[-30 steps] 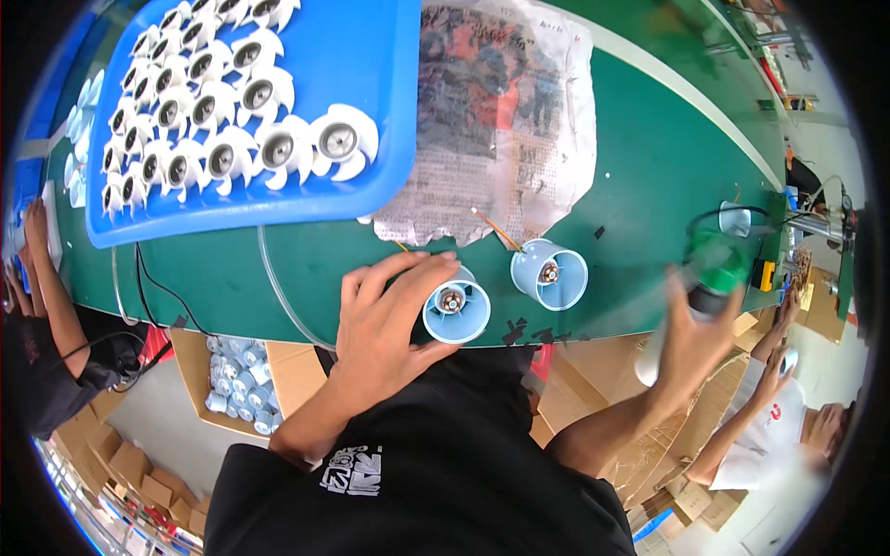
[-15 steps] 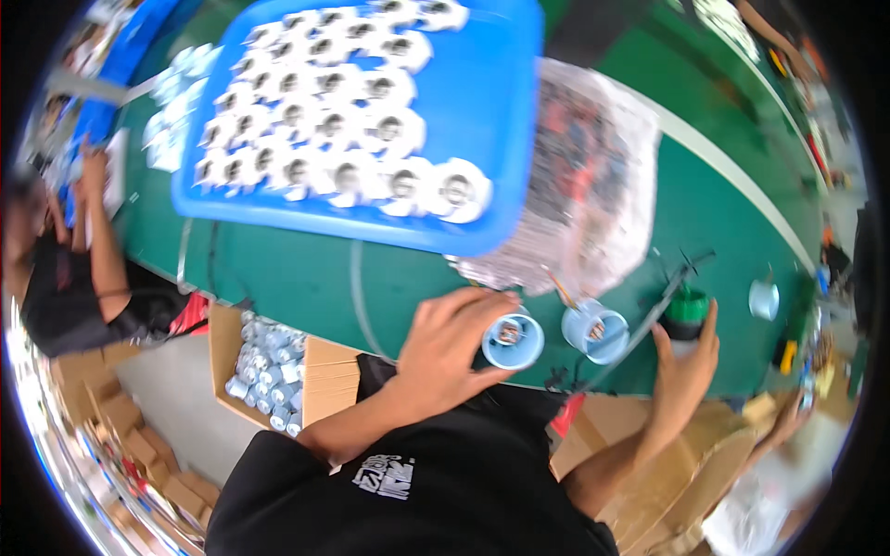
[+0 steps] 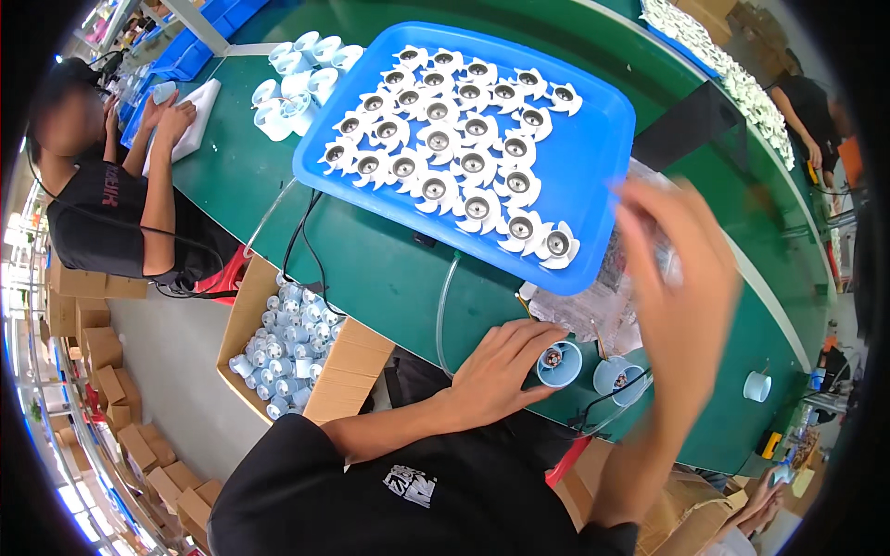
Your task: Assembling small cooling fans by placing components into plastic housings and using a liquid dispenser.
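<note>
My left hand (image 3: 505, 372) grips the side of a light-blue cylindrical housing (image 3: 560, 364) standing on the green table, its open top showing a small coppery motor part. Beside it a second light-blue housing (image 3: 609, 376) lies partly hidden by my right forearm. Raised and blurred, my right hand (image 3: 681, 264) is off the right edge of a blue tray (image 3: 593, 139), thumb and fingers apart, with nothing seen between them. Rows of white fan impellers (image 3: 477, 208) with dark round hubs lie in the tray.
A plastic bag (image 3: 579, 310) lies partly under the tray. A clear tube (image 3: 445, 324) and black cables cross the table edge. More housings (image 3: 301, 88) stand at far left, others fill a carton (image 3: 348, 371). One housing (image 3: 756, 386) is at right. A co-worker (image 3: 111, 204) sits left.
My right hand has left the green-and-black container and risen toward the tray. The view has shifted, so the tray sits further right. My left hand keeps hold of the housing.
</note>
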### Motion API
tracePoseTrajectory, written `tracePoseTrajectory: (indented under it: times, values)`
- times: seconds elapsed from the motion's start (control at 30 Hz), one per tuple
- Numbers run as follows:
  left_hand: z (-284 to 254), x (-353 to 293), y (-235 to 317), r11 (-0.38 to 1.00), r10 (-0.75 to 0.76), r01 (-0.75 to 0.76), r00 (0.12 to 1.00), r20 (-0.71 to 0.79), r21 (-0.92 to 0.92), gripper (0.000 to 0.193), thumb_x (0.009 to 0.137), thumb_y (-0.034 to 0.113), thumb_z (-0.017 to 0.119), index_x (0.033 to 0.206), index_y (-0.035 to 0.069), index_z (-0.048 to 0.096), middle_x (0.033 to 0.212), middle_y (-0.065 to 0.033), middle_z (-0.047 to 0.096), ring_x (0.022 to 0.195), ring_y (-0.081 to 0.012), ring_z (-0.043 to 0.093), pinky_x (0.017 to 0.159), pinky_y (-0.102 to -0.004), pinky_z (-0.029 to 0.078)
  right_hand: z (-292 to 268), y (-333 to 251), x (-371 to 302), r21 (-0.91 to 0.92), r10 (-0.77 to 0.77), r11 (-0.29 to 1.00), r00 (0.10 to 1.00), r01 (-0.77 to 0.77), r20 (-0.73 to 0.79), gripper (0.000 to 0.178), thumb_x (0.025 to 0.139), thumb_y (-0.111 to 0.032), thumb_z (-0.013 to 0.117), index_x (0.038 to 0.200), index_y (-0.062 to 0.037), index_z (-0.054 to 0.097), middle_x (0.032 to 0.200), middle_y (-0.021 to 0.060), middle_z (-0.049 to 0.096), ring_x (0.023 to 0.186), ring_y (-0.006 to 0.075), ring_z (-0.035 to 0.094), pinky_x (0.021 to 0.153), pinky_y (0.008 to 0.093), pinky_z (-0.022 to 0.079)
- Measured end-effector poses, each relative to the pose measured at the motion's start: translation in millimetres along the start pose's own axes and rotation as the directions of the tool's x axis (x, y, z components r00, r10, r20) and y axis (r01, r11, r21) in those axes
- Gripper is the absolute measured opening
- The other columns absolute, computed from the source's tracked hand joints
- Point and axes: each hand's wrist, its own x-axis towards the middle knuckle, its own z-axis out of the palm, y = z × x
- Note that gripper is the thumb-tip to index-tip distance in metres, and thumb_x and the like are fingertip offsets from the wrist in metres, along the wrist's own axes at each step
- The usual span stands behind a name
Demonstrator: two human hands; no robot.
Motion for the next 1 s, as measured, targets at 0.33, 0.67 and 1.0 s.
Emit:
tracePoseTrajectory:
  times: [0.33, 0.67, 1.0]
  values:
    - [-2, -4, 0, 0.997, 0.056, -0.056, 0.998, -0.004, -0.050, 0.067, 0.071, 0.021, 0.081, 0.130, 0.006, 0.052, 0.126, -0.0107, 0.054, 0.116, -0.0294, 0.051, 0.096, -0.0397, 0.042, 70, 85, 90, -0.363, -0.538, 0.641, 0.733, 0.677, 0.417, 0.013, 0.076, -0.007, 0.061, 0.088, -0.0097, 0.065, 0.092, 0.0053, 0.059, 0.088, 0.0212, 0.061, 0.075, 0.0338, 0.049]
    - [0, -4, 1, 0.997, 0.061, -0.060, 0.998, 0.014, -0.040, 0.066, 0.071, 0.021, 0.080, 0.129, 0.006, 0.052, 0.126, -0.0106, 0.055, 0.116, -0.0296, 0.051, 0.097, -0.0400, 0.042, 69, 87, 86, -0.506, -0.700, 0.390, 0.605, 0.769, 0.379, 0.005, 0.076, -0.009, 0.060, 0.080, -0.0083, 0.060, 0.081, 0.0022, 0.055, 0.079, 0.0157, 0.059, 0.072, 0.0297, 0.045]
    - [-7, -3, -5, 0.998, 0.056, -0.054, 0.996, 0.068, -0.034, 0.074, 0.067, 0.015, 0.080, 0.132, 0.006, 0.048, 0.128, -0.0098, 0.053, 0.118, -0.0301, 0.049, 0.097, -0.0414, 0.041, -5, -12, -97, 0.538, 0.628, 0.591, 0.761, -0.601, 0.161, 0.010, 0.085, -0.002, 0.071, 0.089, -0.0001, 0.061, 0.081, 0.0024, 0.062, 0.070, 0.0073, 0.057, 0.060, 0.0217, 0.044]
